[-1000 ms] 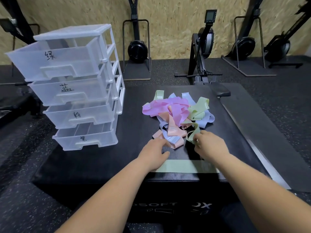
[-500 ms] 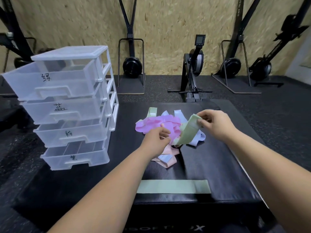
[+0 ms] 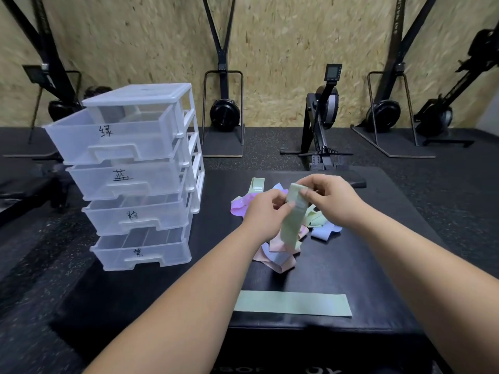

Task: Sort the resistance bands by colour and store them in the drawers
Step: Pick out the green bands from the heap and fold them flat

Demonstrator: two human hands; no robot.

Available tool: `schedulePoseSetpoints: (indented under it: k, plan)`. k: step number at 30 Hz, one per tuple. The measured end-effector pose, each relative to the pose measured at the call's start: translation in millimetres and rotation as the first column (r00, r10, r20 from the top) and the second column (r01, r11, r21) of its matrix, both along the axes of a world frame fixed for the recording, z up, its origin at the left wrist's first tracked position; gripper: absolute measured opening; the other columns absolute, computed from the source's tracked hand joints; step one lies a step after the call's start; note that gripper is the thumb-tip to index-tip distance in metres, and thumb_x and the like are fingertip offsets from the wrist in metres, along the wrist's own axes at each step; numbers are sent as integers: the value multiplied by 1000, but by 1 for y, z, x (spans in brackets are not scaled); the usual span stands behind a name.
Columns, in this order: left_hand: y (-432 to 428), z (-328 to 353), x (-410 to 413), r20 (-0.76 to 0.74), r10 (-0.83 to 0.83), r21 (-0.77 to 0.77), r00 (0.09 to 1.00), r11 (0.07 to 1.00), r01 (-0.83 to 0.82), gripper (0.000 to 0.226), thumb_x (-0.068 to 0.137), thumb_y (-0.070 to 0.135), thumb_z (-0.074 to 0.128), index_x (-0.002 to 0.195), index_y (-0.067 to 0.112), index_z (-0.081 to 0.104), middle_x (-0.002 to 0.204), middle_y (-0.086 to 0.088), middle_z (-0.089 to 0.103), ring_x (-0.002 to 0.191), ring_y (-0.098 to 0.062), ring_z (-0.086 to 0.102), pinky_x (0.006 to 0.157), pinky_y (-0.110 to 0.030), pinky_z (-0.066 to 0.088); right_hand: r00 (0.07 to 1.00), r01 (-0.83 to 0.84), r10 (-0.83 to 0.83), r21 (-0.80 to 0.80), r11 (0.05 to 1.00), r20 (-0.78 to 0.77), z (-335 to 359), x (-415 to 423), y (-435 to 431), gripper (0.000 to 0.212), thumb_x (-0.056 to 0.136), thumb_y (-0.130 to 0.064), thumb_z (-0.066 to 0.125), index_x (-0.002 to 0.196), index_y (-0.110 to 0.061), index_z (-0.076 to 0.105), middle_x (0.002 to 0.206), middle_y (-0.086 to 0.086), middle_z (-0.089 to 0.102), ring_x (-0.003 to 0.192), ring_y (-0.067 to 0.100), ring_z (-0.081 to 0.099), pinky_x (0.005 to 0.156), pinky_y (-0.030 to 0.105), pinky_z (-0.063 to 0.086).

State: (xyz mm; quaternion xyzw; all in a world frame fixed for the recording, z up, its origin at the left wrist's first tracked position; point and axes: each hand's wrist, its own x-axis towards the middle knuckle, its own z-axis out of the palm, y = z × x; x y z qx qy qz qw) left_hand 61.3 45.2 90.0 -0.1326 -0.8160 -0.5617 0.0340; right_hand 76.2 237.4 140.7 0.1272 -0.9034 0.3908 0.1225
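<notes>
At centre frame, the left hand (image 3: 266, 209) and right hand (image 3: 328, 199) both pinch a green band (image 3: 291, 220) above the band pile (image 3: 280, 252). The drawer unit (image 3: 135, 179) stands at left, another green band (image 3: 293, 303) lying flat below.

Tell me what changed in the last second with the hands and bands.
The right hand pulled a green band up out of the pile, and the left hand, earlier resting on the pile, rose and now pinches it too; it hangs from their grip. The flat green band near the front edge and the drawer unit stayed put.
</notes>
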Motion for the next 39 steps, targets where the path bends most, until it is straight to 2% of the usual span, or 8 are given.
schedulePoseSetpoints:
  k: [5,10,18,22,25,28,31,39]
  plan:
    - [-14,-2,4,0,10,30,1000,1000,-10,8,100,26,72,103,18,73,91,7,75,74,0,63,70,-16,48,998,53,-43,213,976,-49,6,3,-19,8,91,-26,79,93,-33,74,77,-16,71,70,0,63,62,21,44]
    - [-33,-5,6,34,-85,-100,996,991,88,5,99,20,73,99,20,68,94,3,73,79,-9,64,70,-22,55,991,97,-94,35,995,-91,8,4,-26,8,90,-20,77,89,-28,77,72,-12,73,61,-1,64,58,13,44]
    - [-70,-37,18,198,-174,-300,965,926,228,20,84,44,80,95,31,71,99,3,78,86,-20,72,90,-42,58,945,313,-326,-184,932,-42,-25,13,8,5,91,-25,73,92,-29,76,79,-9,76,71,15,69,68,35,57]
    - [-85,-53,26,250,-165,-287,954,928,235,17,89,28,82,103,24,73,101,-3,80,83,-12,71,82,-35,59,918,396,-389,-191,898,74,-60,33,29,4,91,-26,73,89,-24,75,80,-3,77,75,24,71,73,37,57]
    - [-96,-69,33,313,-146,-312,939,917,247,23,87,27,84,108,27,74,101,4,78,89,-8,73,90,-33,58,888,457,-427,-213,864,173,-94,51,39,9,90,-27,75,84,-21,75,75,-2,77,76,22,73,77,46,60]
    - [-101,-83,42,325,-104,-336,940,917,217,23,86,26,82,107,28,75,106,3,79,94,-13,75,87,-36,61,849,515,-458,-223,828,263,-126,67,45,14,87,-33,76,82,-21,76,71,-4,76,74,20,74,79,50,61]
    - [-108,-97,52,339,-48,-297,940,942,155,16,89,18,79,102,25,75,100,-3,79,73,-16,69,60,-31,55,815,561,-489,-211,800,313,-151,79,55,19,83,-41,77,81,-22,76,68,-5,75,78,25,75,77,48,60]
    - [-107,-124,70,180,223,-369,958,918,-144,16,84,31,85,95,30,73,81,8,68,71,-11,63,65,-26,46,797,545,-498,-50,837,341,-184,107,63,19,83,-40,82,78,-23,76,80,-7,76,83,22,71,71,35,49]
